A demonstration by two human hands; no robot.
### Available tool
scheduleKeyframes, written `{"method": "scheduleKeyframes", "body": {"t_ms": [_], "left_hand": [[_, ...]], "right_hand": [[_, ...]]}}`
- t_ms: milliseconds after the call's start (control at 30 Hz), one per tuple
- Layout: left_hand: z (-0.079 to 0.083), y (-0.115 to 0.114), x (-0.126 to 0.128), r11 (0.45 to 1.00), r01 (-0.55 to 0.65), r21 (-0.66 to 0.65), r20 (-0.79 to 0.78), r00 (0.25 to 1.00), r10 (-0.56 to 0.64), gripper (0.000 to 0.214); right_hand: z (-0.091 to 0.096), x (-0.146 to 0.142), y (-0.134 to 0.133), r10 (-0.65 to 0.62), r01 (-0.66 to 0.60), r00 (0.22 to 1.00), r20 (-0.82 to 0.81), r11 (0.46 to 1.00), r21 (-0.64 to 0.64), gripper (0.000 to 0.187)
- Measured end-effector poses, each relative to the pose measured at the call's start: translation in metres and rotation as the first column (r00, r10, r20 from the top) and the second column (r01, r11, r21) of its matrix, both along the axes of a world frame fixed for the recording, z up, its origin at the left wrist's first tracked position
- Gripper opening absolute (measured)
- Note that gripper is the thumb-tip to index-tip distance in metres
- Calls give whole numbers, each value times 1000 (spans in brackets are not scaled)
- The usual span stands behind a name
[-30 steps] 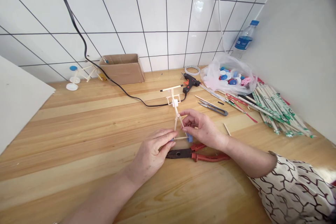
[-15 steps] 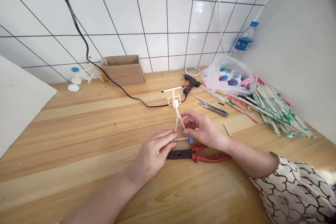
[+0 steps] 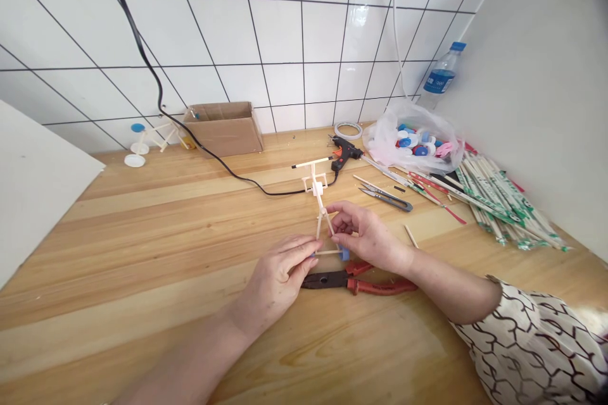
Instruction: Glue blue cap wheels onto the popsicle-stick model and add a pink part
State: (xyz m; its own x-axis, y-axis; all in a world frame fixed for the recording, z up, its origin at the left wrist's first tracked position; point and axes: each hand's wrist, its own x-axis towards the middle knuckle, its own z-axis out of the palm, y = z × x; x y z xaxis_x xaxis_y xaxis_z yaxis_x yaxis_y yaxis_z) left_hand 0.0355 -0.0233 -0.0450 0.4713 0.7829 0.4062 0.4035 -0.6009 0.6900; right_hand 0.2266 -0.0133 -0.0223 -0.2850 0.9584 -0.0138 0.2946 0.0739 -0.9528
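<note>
A small tricycle model [image 3: 320, 199] made of pale sticks stands on the wooden table between my hands. Its crossbar and black-tipped handlebar point away from me. Two blue caps flank its near end; the right blue cap [image 3: 345, 254] shows, the left one is mostly under my fingers. My left hand [image 3: 284, 267] pinches the left rear end of the model. On the other side my right hand [image 3: 363, 234] has its fingers closed on the right slanting stick. Pliers with red handles [image 3: 382, 285] lie just in front of the model, close to both hands.
Behind stand a cardboard box [image 3: 225, 133], a glue gun [image 3: 346, 150], a tape roll [image 3: 348, 131] and a bag of bottle caps [image 3: 375, 145]. Snips [image 3: 387, 197] and wrapped chopsticks [image 3: 508, 202] lie right. Another stick model [image 3: 154, 138] sits far left; a water bottle [image 3: 439, 79] stands back right.
Both hands keep the same hold on the model, which stays in place. Only the camera view has shifted very slightly.
</note>
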Motion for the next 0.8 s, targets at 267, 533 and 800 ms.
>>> {"method": "scheduleKeyframes", "body": {"t_ms": [267, 533, 800], "left_hand": [[-2, 1, -1, 1000, 9, -8, 4, 1000, -9, 24], [-2, 0, -1, 1000, 2, -15, -1, 1000, -3, 25], [-3, 1, 0, 1000, 5, -3, 8, 1000, -5, 24]], "right_hand": [[-2, 1, 1, 5, -5, 1000, -7, 1000, 3, 38], [-1, -1, -1, -1, 1, 1000, 9, 1000, 1, 37], [-2, -1, -1, 4, -4, 1000, 7, 1000, 5, 38]]}}
